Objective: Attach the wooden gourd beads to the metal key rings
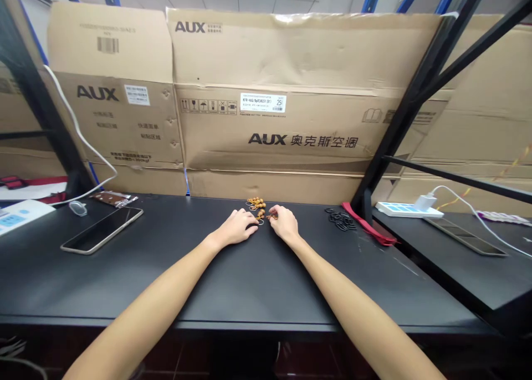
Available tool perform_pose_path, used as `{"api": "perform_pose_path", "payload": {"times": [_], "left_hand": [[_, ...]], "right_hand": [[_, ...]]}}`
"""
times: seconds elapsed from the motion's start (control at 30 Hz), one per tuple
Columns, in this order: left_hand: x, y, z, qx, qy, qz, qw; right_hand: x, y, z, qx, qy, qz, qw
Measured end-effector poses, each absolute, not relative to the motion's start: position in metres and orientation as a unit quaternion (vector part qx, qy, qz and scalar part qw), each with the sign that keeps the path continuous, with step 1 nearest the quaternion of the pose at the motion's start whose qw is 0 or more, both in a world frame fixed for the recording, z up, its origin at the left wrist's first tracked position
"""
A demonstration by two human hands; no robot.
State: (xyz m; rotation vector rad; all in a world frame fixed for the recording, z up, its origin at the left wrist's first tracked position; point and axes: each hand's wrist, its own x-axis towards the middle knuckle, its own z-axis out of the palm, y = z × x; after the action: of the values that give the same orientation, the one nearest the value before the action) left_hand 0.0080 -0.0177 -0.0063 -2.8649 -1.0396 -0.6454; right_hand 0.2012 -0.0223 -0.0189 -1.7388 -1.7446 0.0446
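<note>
Several small wooden-bead keychains [256, 204], yellow-brown with metal rings, lie in a cluster near the back of the black table [257, 275]. My left hand [238, 227] rests on the tabletop just left of the cluster. Its fingers are bent, the thumb stands a little apart, and the fingertips come up against the nearest keychain. From the other side, my right hand [285, 224] pinches a small reddish-brown beaded piece [272, 217], seemingly another such keychain. My fingers hide most of that piece.
Black rings or clips [341, 219] are piled beside a red strap [369, 225] on the right. A phone [102, 230] lies at left, near a small clear object [77, 207]. Cardboard [270, 58] stands behind the table; power strips [405, 209] sit at both sides. A black metal post [393, 128] rises at right.
</note>
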Motion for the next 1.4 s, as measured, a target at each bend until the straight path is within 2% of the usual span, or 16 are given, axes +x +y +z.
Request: {"api": "perform_pose_path", "payload": {"times": [0.13, 0.33, 0.57, 0.93, 1.4], "left_hand": [[0.005, -0.017, -0.003, -0.919, -0.343, -0.196, 0.011], [-0.001, -0.011, -0.001, -0.916, -0.349, -0.198, -0.009], [0.0, -0.008, -0.003, -0.921, -0.331, -0.204, -0.006], [-0.002, -0.005, -0.007, -0.907, -0.345, -0.24, -0.03], [0.002, -0.009, -0.006, -0.898, -0.373, -0.234, -0.007]], "right_hand": [[0.198, -0.027, -0.014, -0.672, -0.673, 0.047, 0.305], [0.194, -0.03, -0.013, -0.596, -0.73, 0.022, 0.335], [0.189, -0.032, -0.02, -0.513, -0.819, -0.03, 0.257], [0.184, -0.035, -0.016, -0.535, -0.804, -0.041, 0.257], [0.183, -0.032, -0.019, -0.494, -0.815, 0.037, 0.3]]}}
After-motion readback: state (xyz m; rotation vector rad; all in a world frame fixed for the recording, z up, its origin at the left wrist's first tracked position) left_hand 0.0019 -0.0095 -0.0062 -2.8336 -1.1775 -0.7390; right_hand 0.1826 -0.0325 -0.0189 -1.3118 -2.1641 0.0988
